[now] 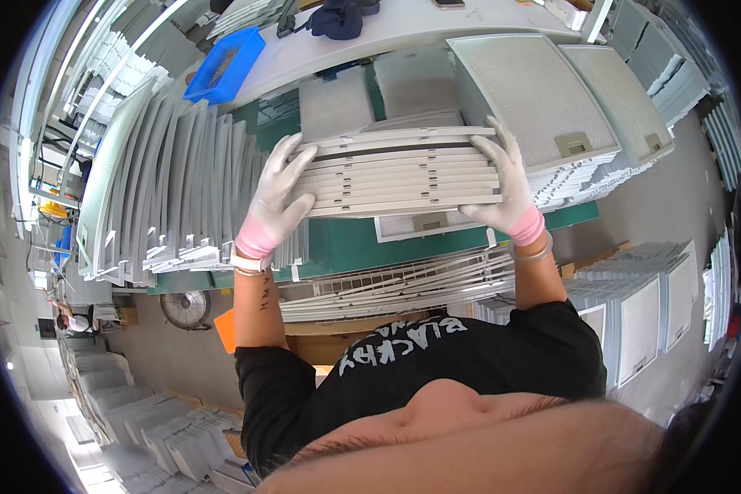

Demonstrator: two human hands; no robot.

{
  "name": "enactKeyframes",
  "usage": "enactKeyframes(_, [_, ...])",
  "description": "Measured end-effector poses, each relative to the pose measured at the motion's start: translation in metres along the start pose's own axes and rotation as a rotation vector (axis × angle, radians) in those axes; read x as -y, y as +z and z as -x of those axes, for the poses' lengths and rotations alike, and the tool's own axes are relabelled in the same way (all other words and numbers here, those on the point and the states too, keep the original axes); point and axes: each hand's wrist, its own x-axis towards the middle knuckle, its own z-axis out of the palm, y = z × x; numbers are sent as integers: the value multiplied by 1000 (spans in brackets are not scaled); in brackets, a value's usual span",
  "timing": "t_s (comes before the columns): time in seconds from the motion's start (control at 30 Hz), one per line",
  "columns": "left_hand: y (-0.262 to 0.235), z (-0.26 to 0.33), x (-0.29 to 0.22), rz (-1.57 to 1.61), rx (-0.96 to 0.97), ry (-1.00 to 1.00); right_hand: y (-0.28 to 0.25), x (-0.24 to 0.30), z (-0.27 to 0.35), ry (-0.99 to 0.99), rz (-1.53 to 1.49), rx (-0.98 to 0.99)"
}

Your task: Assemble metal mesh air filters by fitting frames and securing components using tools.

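Note:
A stack of flat, metal-framed mesh filter panels [403, 179] is held edge-on between my two gloved hands, its narrow frame sides facing up. At its left end, my left hand [278, 196] grips with fingers and thumb apart around the corners. My right hand [504, 177] clasps the right end the same way. Both gloves are white with pink cuffs. Beneath the stack, another mesh panel [395, 226] with a small latch plate lies partly covered on the green tabletop [346, 257].
Many upright panels [169, 181] line the table's left side. Piled panels [535, 90] stand at the right, beside a second pile [622, 95]. Behind are a blue bin [232, 62] and a dark cap [337, 18] on a white table [412, 20]. A fan [185, 309] stands lower left.

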Motion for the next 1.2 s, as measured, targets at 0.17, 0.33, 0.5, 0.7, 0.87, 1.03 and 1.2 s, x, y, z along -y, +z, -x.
enactKeyframes(0.17, [-5, -1, -1, -94, 66, -15, -7, 8, -5, -46, 158, 38])
enactKeyframes(0.33, [3, 1, 3, 64, 12, -14, -1, 3, 0, -69, 34, -5])
enactKeyframes(0.5, [56, 11, 26, 852, -425, -86, 32, -16, 11, 73, -384, -73])
enactKeyframes(0.7, [63, -9, 24, 947, -460, -98, 44, -31, 2, 137, -480, -93])
enactKeyframes(0.87, [54, -10, 16, 707, -430, -80, 46, -36, -1, 106, -534, -101])
enactKeyframes(1.03, [43, 4, 14, 405, -341, -88, 46, -34, 9, 161, -499, -125])
enactKeyframes(1.2, [17, 13, 5, 112, -175, -34, 47, -36, 20, 53, -292, -142])
